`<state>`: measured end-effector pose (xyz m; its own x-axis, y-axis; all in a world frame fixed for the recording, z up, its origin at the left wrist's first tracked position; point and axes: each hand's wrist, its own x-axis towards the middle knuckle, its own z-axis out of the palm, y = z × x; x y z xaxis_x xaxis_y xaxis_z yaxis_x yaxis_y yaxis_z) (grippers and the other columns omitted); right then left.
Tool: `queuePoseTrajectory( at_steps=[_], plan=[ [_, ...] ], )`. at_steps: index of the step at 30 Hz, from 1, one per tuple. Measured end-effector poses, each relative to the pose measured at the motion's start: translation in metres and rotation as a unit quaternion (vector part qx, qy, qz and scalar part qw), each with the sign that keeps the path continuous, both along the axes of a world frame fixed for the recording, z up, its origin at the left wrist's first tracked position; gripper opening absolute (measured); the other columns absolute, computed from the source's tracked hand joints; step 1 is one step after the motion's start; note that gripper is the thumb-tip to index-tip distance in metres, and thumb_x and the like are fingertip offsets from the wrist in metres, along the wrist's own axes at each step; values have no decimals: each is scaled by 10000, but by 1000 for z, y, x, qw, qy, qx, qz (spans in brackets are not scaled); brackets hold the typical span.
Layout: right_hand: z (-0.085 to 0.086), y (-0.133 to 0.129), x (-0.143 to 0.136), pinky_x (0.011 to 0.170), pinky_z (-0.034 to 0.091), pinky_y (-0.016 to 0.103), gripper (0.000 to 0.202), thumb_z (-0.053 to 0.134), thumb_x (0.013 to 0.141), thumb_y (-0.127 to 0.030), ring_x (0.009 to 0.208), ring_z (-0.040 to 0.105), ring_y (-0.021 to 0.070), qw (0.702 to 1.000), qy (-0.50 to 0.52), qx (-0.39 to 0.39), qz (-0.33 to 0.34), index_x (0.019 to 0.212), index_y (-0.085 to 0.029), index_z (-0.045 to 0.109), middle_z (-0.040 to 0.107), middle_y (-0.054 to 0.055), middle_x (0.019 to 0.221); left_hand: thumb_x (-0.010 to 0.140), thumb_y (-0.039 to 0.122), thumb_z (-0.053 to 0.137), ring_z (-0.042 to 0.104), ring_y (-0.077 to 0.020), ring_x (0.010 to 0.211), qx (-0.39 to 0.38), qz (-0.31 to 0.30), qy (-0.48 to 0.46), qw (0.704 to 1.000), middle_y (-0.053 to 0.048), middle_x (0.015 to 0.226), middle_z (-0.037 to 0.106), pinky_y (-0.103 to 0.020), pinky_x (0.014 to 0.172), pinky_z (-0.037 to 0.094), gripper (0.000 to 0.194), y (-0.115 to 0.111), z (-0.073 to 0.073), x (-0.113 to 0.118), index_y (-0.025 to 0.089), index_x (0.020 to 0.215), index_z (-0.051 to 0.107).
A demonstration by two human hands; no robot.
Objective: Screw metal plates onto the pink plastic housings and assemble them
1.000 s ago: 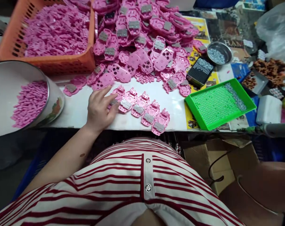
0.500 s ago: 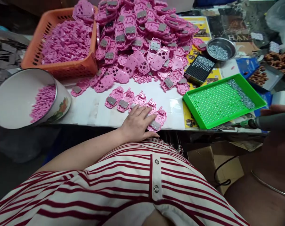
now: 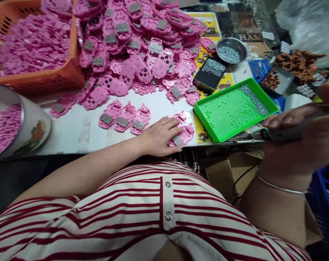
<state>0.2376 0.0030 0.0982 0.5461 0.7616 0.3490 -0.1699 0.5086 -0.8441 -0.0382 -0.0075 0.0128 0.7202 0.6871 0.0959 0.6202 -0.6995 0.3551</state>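
Note:
My left hand [image 3: 161, 137] lies palm down with its fingers spread at the table's front edge, its fingertips on two pink shells with grey metal plates; the nearer shell [image 3: 186, 135] shows beside the fingers. To the left, three similar shells stand in a row, the closest being a pink shell [image 3: 140, 119]. At the right, my right hand [image 3: 292, 134] is wrapped round a grey power screwdriver [image 3: 292, 125], whose tip points left near the front corner of a green tray [image 3: 221, 135]. That tray holds small silver screws [image 3: 255, 101].
A heap of pink shells [image 3: 145, 40] fills the back. Orange basket [image 3: 52, 78] and enamel pot [image 3: 35, 125] stand left. Behind the green tray are a black tray [image 3: 208, 78] and a steel bowl [image 3: 231, 50]. Brown parts [image 3: 297, 65] lie at the right.
The view has shifted to the right. The two shells under my left hand now sit apart from the other three. My right hand with the screwdriver has come further into view, nearer the green tray.

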Motion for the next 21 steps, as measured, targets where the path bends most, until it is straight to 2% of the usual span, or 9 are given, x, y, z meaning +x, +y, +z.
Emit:
queuePoseTrajectory(
  at_steps=[1,3,6,9,14,19,21],
  plan=[
    [-3,1,-1,405,409,258,263,829,668,-338,391,493,85,993,-87,73,36,877,-197,754,538,-67,478,828,635,617,430,-321,1386,4,3,-8,1000,-175,1455,503,-539,1210,243,711,1,1,4,147,1341,555],
    [-9,3,-3,394,425,252,325,831,658,-410,409,494,84,972,-178,139,62,905,-213,757,533,-64,511,802,671,622,458,-318,1353,21,31,-38,999,-162,1426,527,-559,1206,234,728,2,0,13,159,1317,564],
    [-16,9,-9,408,425,236,262,794,710,-420,422,497,75,974,-173,142,32,903,-247,752,481,-65,524,834,635,604,494,-319,1305,55,89,-77,992,-186,1392,539,-545,1183,279,677,1,-5,28,130,1284,576],
    [-21,17,-16,384,394,222,262,767,728,-451,386,457,63,972,-168,163,13,914,-269,737,455,-76,510,872,583,584,462,-339,1328,72,120,-73,987,-203,1418,506,-556,1186,258,615,-4,-9,39,117,1273,582],
    [-30,26,-23,365,385,219,220,698,789,-437,364,396,57,964,-170,204,11,940,-277,699,481,-87,520,803,714,587,357,-393,1398,54,136,-44,988,-204,1490,427,-636,1187,178,763,-17,-7,42,155,1321,558],
    [-43,28,-24,333,339,242,296,733,728,-473,373,369,24,975,-148,166,11,935,-271,672,655,-26,905,804,709,588,374,-390,1390,33,122,-28,992,-209,1472,439,-641,1185,182,756,-19,-7,40,158,1321,551],
    [-48,27,-25,334,343,246,305,727,727,-493,374,361,26,977,-155,148,3,936,-282,659,652,-21,932,829,678,581,382,-377,1392,27,108,-27,993,-210,1468,439,-620,1185,211,720,-16,-9,40,156,1322,543]
  ],
)
